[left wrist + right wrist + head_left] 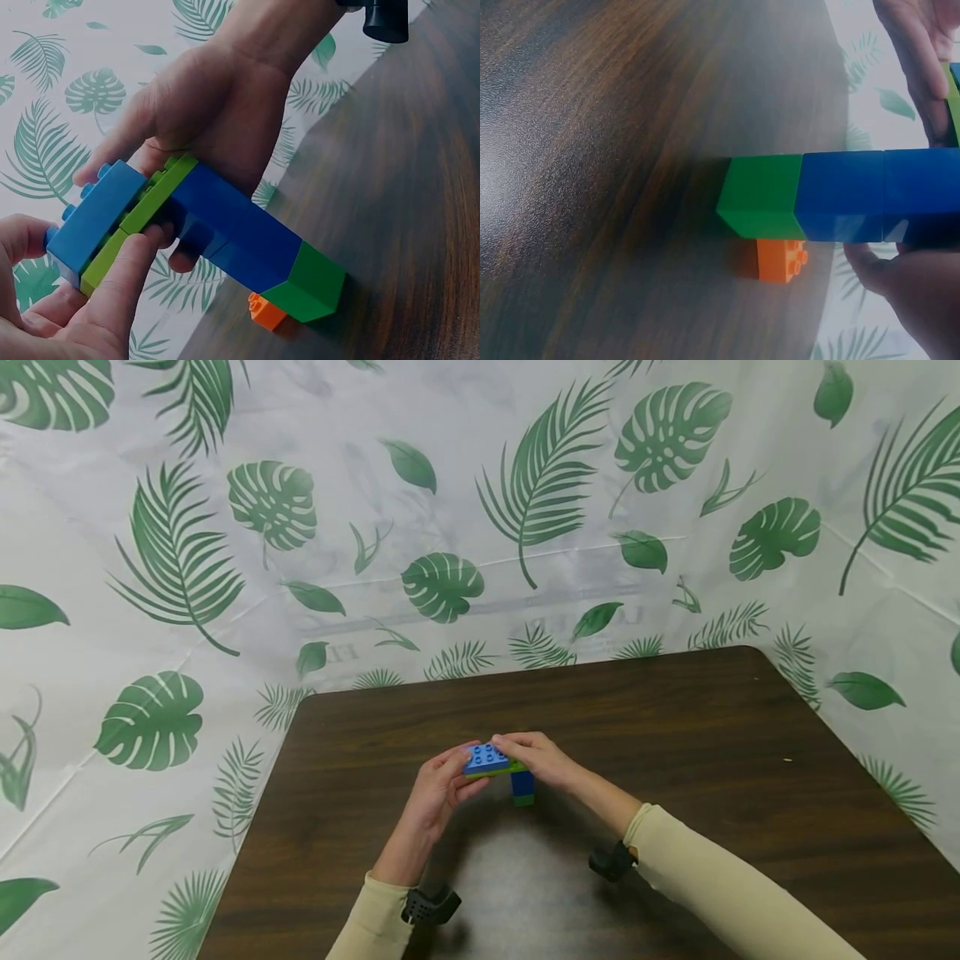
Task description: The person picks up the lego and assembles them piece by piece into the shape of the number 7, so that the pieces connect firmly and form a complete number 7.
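Both hands hold a structure of toy building bricks over the table. On top is a light blue brick (486,760) with studs, set over lime green bricks (154,196). Below them runs a column of dark blue bricks (229,225) ending in a green brick (763,196). The left hand (438,785) pinches the light blue and lime end between thumb and fingers. From the other side, the right hand (542,758) grips the structure, thumb at the light blue brick and fingers behind the column. Whether the green brick touches the table cannot be told.
An orange brick (774,260) stands on the dark wooden table (637,718), behind the green brick. Beyond the table's far edge hangs a white sheet (337,510) printed with green leaves. Each wrist wears a black device (431,906).
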### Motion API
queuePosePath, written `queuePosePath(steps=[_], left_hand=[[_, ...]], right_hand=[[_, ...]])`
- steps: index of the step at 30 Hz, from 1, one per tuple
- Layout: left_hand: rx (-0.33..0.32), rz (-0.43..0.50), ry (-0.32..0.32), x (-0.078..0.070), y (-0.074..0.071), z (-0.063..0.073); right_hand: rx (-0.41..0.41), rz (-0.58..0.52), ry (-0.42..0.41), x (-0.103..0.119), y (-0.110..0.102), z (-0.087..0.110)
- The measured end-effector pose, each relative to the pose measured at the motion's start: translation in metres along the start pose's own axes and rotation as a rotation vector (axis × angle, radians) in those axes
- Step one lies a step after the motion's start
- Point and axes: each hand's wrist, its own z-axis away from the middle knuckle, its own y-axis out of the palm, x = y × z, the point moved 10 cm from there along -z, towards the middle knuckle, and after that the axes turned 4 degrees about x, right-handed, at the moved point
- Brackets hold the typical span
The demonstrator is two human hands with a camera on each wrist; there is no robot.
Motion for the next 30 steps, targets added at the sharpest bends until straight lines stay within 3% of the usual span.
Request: queuePosePath(steps=[17,24,30], left_hand=[[-0.005,0.003,-0.003,0.001,-0.002,-0.001],[-0.010,0.006,0.002,0.002,-0.002,-0.001],[0.010,-0.013,-0.008,0.005,-0.002,-0.002]], right_hand=[[-0.015,-0.015,-0.074,0.005,0.000,-0.002],[-0.010,-0.026,-0.076,-0.024,-0.001,-0.018],[-0.022,-0.040,-0.082,-0.029,-0.003,-0.018]])
